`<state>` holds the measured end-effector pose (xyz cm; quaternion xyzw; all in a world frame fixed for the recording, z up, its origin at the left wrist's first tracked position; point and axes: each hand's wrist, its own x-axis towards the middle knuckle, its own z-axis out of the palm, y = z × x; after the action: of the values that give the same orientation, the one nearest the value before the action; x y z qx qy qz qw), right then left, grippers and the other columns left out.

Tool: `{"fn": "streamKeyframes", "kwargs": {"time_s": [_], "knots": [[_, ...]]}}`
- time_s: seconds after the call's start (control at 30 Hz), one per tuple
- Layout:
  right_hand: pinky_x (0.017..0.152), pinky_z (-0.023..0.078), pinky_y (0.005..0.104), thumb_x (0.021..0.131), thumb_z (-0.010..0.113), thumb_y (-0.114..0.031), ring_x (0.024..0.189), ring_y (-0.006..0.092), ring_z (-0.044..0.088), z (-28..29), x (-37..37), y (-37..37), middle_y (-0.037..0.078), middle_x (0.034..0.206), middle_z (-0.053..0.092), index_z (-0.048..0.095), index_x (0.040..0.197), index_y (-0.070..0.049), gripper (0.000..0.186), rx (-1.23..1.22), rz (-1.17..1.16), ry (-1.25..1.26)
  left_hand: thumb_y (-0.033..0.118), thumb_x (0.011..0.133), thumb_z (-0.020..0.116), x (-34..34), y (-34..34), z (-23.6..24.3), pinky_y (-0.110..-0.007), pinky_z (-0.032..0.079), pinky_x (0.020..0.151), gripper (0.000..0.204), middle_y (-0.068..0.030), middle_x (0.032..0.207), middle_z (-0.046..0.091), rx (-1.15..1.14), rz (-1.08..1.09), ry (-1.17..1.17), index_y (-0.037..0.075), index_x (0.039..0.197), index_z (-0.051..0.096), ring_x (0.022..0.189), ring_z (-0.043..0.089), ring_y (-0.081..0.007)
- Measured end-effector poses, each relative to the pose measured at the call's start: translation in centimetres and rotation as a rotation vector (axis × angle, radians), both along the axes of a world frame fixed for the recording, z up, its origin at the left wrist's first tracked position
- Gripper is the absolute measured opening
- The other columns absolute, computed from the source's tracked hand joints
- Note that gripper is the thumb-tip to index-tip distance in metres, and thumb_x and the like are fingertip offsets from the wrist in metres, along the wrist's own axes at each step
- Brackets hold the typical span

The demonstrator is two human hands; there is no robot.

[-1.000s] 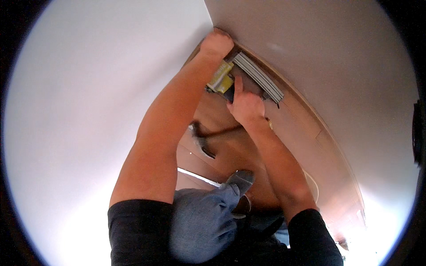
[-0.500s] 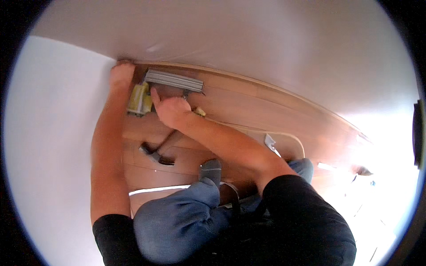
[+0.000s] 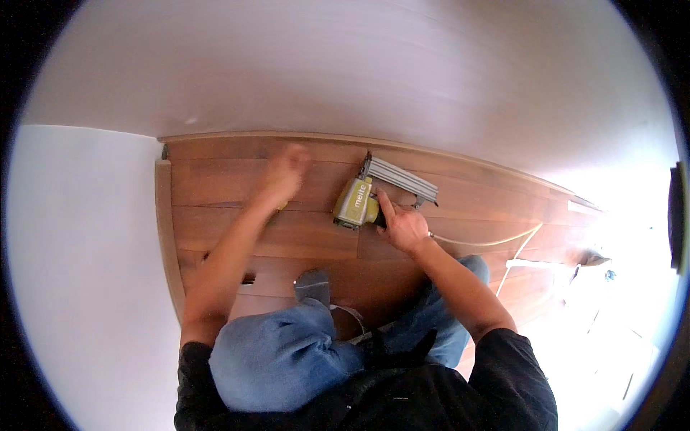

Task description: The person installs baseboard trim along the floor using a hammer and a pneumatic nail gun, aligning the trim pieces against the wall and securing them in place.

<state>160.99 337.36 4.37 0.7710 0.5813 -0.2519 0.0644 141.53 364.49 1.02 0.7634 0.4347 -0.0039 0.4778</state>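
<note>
My right hand [image 3: 407,228] is wrapped around the handle of a pneumatic nail gun [image 3: 354,203], with one finger stretched along it. The gun has a yellow-green body and a long ribbed grey magazine, and its nose points toward the far wall. My left hand [image 3: 287,172], smeared by motion, hovers over the floorboards to the left of the gun; its fingers are too blurred to read. Along the foot of the far wall runs a thin wooden trim strip [image 3: 302,135]. Dark bits of a hammer [image 3: 249,278] show beside my left forearm, which hides most of it.
Another trim strip [image 3: 164,215] lines the left wall, stopping short of the corner. A pale air hose [image 3: 481,243] trails right from the gun across the wooden floor [image 3: 316,241]. My socked foot [image 3: 313,286] rests near the middle. Bright light washes out the right side.
My left hand has left the corner and moved right, over the floor. My right hand has carried the nail gun to the right, away from the corner. My view has shifted too.
</note>
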Motion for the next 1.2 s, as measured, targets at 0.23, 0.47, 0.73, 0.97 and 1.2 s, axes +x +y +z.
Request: {"fn": "streamKeyframes", "kwargs": {"time_s": [0.23, 0.47, 0.73, 0.97, 1.2], "knots": [[0.076, 0.060, 0.0424, 0.076, 0.084, -0.032, 0.095, 0.0340, 0.072, -1.6, 3.0, -0.5, 0.015, 0.116, 0.071, 0.031, 0.158, -0.008, 0.100, 0.082, 0.109, 0.036, 0.056, 0.109, 0.042, 12.2, -6.5, -7.4, -0.041, 0.047, 0.102, 0.066, -0.0189, 0.131, 0.068, -0.592, 0.206, -0.267, -0.002, 0.134, 0.061, 0.119, 0.064, -0.0302], [0.076, 0.060, 0.0431, 0.077, 0.083, -0.035, 0.093, 0.0342, 0.073, -2.2, 3.0, 0.1, 0.015, 0.113, 0.072, 0.032, 0.157, -0.010, 0.098, 0.098, 0.117, 0.002, 0.058, 0.106, 0.048, 12.4, -7.7, -7.1, -0.039, 0.048, 0.098, 0.065, -0.0104, 0.122, 0.069, -0.599, 0.410, -0.257, 0.003, 0.138, 0.060, 0.111, 0.060, -0.0223], [0.077, 0.060, 0.0464, 0.079, 0.081, -0.037, 0.089, 0.0363, 0.073, -2.5, 2.6, 0.9, 0.018, 0.112, 0.072, 0.036, 0.154, -0.010, 0.092, 0.061, 0.021, 0.036, 0.050, 0.109, 0.049, 12.6, -7.8, -6.2, -0.038, 0.047, 0.101, 0.061, -0.0166, 0.131, 0.067, -0.777, 0.520, -0.293, -0.003, 0.137, 0.060, 0.115, 0.060, -0.0255], [0.075, 0.059, 0.0460, 0.085, 0.077, -0.031, 0.088, 0.0364, 0.072, -1.9, 3.2, -0.8, 0.017, 0.110, 0.072, 0.027, 0.158, -0.013, 0.091, 0.113, 0.069, -0.007, 0.049, 0.111, 0.044, 12.7, -7.9, -4.0, -0.036, 0.047, 0.098, 0.053, -0.0103, 0.117, 0.069, -0.805, 0.495, -0.349, 0.003, 0.121, 0.067, 0.104, 0.062, -0.0213], [0.077, 0.057, 0.0467, 0.087, 0.075, -0.031, 0.090, 0.0372, 0.070, 9.0, 4.5, -11.1, 0.016, 0.104, 0.070, 0.026, 0.162, -0.014, 0.092, -0.083, 0.003, -0.068, 0.054, 0.112, 0.033, 8.8, -5.7, -5.4, -0.038, 0.048, 0.099, 0.061, -0.0102, 0.127, 0.069, -0.462, 0.091, -0.432, 0.006, 0.139, 0.060, 0.114, 0.063, -0.0193]]}}
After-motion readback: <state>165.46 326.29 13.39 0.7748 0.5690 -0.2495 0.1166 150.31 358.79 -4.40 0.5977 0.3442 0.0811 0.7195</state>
